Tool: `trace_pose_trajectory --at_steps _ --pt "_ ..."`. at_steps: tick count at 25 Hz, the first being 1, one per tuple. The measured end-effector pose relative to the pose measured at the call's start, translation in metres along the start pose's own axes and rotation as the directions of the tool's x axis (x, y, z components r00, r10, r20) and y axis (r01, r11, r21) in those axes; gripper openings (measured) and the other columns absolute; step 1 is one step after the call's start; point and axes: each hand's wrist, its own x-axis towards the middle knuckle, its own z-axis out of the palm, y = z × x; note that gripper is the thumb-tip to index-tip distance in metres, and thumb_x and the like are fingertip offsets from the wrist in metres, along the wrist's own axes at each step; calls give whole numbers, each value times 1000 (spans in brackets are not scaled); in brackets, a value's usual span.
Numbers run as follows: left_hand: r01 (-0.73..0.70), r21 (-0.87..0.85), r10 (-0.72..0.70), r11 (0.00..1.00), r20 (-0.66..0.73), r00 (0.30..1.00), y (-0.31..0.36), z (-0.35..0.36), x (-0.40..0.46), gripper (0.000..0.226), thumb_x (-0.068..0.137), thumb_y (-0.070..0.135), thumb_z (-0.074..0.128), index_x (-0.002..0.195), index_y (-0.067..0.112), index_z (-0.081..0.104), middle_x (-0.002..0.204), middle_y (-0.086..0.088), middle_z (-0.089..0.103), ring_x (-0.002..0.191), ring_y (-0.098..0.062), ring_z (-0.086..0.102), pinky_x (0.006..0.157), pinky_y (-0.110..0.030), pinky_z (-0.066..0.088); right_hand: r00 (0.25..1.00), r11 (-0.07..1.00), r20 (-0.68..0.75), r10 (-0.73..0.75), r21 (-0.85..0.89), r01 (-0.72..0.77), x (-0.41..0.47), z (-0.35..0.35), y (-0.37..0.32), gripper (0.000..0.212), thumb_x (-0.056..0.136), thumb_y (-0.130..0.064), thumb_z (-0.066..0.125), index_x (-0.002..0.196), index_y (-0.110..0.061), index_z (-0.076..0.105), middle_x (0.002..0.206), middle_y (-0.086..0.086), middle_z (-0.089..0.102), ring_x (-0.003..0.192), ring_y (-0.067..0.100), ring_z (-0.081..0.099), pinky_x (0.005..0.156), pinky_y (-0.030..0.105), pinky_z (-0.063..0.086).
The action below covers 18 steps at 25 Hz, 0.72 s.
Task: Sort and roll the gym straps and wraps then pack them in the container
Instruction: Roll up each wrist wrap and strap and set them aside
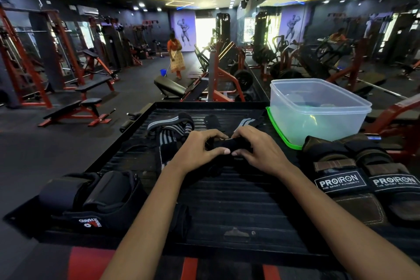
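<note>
Rolling was the step in hand: the left hand (200, 150) and the right hand (254, 150) met over a black strap (229, 145) at the middle of the ribbed black surface (238, 202), thumbs and fingers of both curled round the small roll and pinching it from either side. Its loose tail seemed to run back toward the wrists, though black on black made that hard to tell. Just beyond the left hand lay the striped wraps (170, 129), still unrolled in a loose heap. Beyond and to the right of the right hand stood the clear container (318, 109), resting on its green lid (284, 134); something small showed dimly at its bottom. Near the right forearm lay a pair of branded gloves (368, 179), and beside the left forearm a padded black cuff (91, 195). By my judgement the next move called for keeping the turns tight, then carrying the finished roll forward and rightward over the container's rim without letting it spring loose.
</note>
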Motion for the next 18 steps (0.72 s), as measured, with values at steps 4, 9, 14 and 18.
trace_pose_trajectory --at_steps 4,9,14,18 --pt "-28 53 30 998 -22 999 0 2 2 37 71 21 83 100 15 60 93 5 66 86 -9 62 76 -29 51 1000 999 -1 24 -46 -24 0 2 -1 30 85 -37 67 107 -21 54 103 -6 59 93 18 58 73 42 50" --pt "19 32 -17 999 -46 999 1 2 0 31 73 22 82 95 19 61 85 4 65 69 -10 58 65 -28 50 999 996 47 21 -88 -17 0 3 -1 40 81 -38 70 113 -24 51 107 -6 59 99 17 57 76 42 52" --pt "90 -45 -93 995 -85 992 0 7 3 40 72 23 83 105 14 63 98 2 68 88 -9 66 78 -21 54 999 995 3 32 -94 -31 0 1 -2 38 83 -31 72 115 -19 55 106 0 60 100 21 58 79 40 51" --pt "250 -215 -272 944 -75 960 1 7 5 63 76 10 79 134 6 53 129 -6 60 117 -11 58 88 -11 48 996 986 -40 76 -147 -81 -1 -1 -6 41 87 -32 68 122 -15 54 113 3 59 102 25 58 76 39 50"
